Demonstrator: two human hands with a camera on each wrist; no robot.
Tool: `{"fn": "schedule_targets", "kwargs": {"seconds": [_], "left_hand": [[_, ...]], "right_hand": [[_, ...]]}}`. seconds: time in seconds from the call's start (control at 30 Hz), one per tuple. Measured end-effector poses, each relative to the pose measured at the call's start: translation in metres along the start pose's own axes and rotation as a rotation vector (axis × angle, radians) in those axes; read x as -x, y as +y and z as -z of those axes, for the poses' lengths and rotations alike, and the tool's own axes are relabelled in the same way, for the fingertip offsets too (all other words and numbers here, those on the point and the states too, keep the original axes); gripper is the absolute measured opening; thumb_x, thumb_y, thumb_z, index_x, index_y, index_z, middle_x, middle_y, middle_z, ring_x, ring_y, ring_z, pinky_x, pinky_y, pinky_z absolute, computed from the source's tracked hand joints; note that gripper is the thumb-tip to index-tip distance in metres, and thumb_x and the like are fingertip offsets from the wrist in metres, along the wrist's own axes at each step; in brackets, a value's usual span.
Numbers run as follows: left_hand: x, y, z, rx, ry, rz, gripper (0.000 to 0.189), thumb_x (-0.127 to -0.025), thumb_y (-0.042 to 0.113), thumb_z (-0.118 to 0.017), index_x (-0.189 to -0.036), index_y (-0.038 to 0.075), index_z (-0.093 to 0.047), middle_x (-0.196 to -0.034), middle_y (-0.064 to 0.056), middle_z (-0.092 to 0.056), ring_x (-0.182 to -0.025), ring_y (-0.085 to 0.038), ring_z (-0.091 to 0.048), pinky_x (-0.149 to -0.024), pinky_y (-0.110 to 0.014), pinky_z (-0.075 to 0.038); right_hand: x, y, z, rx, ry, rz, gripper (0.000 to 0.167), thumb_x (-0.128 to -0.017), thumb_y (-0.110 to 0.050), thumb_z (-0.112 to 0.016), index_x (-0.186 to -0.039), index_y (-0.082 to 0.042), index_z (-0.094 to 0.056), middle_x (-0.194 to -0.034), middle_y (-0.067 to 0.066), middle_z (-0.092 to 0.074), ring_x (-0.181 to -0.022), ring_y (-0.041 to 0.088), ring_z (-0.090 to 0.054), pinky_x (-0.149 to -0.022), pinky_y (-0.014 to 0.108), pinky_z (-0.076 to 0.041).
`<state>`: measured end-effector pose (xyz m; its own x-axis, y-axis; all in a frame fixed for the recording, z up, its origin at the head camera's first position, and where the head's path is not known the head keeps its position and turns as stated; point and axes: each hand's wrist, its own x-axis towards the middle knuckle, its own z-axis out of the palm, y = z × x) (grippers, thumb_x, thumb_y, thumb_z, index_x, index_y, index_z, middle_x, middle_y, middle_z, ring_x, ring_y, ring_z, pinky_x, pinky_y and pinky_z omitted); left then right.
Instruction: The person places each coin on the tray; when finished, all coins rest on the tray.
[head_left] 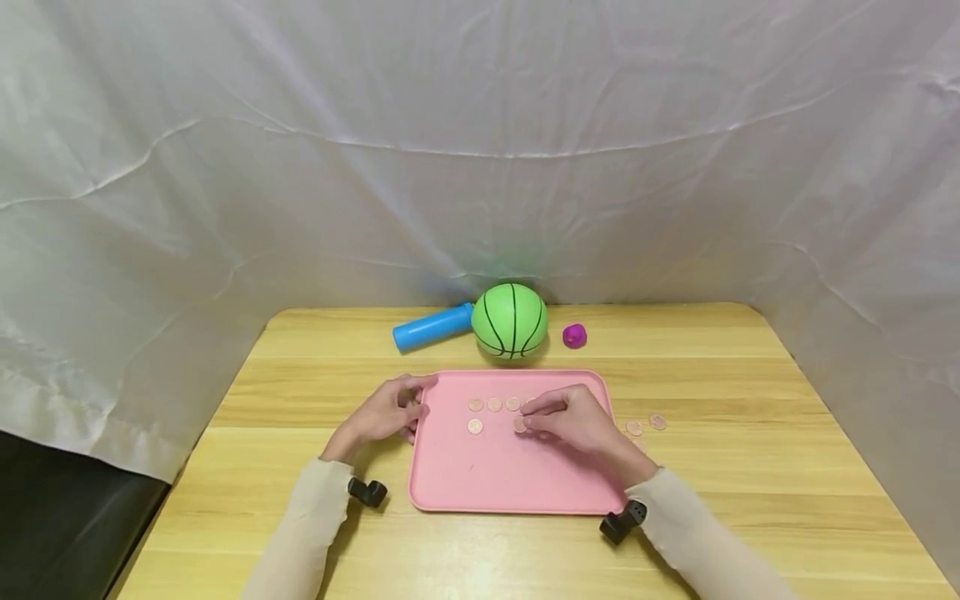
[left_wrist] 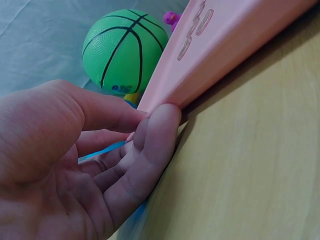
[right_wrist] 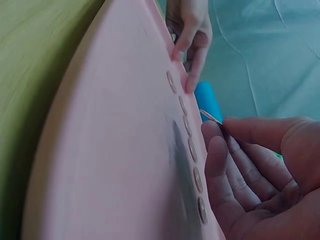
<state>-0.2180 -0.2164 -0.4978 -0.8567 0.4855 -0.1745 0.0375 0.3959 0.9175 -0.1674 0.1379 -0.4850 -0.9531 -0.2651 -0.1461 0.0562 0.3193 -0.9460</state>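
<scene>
A pink tray (head_left: pixel 510 492) lies on the table with several copper-coloured coins (head_left: pixel 494 404) on it, most in a row near its far side and one (head_left: pixel 475 427) just in front of the row's left end. My left hand (head_left: pixel 386 410) pinches the tray's left rim between thumb and fingers, seen close in the left wrist view. Over the tray, my right hand (head_left: pixel 577 421) holds a single coin (right_wrist: pixel 211 116) between thumb and fingertips, above the tray surface. That hand partly hides the row's right end in the head view.
Beyond the tray stand a green ball (head_left: pixel 510 321) with black lines, a blue cylinder (head_left: pixel 433 327) and a small magenta rubber duck (head_left: pixel 574 336). Loose coins (head_left: pixel 657 422) lie on the table right of the tray, partly behind my right wrist. Grey-white curtains (head_left: pixel 480 167) enclose the table.
</scene>
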Motion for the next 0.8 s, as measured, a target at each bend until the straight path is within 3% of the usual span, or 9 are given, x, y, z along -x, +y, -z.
{"fn": "schedule_targets", "kwargs": {"seconds": [0.47,0.8], "left_hand": [[-0.001,-0.001,-0.001,0.004,0.003,-0.01,0.057,-0.107,-0.004,-0.058,-0.163,-0.003,-0.046,-0.118,-0.022,-0.05,-0.074,-0.019,-0.066,-0.063,-0.036,-0.071],[0.0,-0.001,0.0,0.007,0.009,0.0,0.057,-0.107,-0.004,-0.057,-0.163,-0.002,-0.047,-0.126,-0.026,-0.05,-0.073,-0.018,-0.066,-0.061,-0.036,-0.071]], "right_hand": [[-0.02,-0.011,-0.031,0.055,0.019,-0.032,0.02,-0.088,-0.015,-0.091,-0.105,-0.007,-0.085,-0.095,0.007,-0.085,-0.08,0.015,-0.08,-0.069,0.026,-0.067],[-0.024,-0.014,-0.038,0.132,0.034,0.001,0.018,-0.087,-0.019,-0.093,-0.1,-0.009,-0.086,-0.091,0.005,-0.085,-0.082,0.014,-0.081,-0.075,0.024,-0.065]]}}
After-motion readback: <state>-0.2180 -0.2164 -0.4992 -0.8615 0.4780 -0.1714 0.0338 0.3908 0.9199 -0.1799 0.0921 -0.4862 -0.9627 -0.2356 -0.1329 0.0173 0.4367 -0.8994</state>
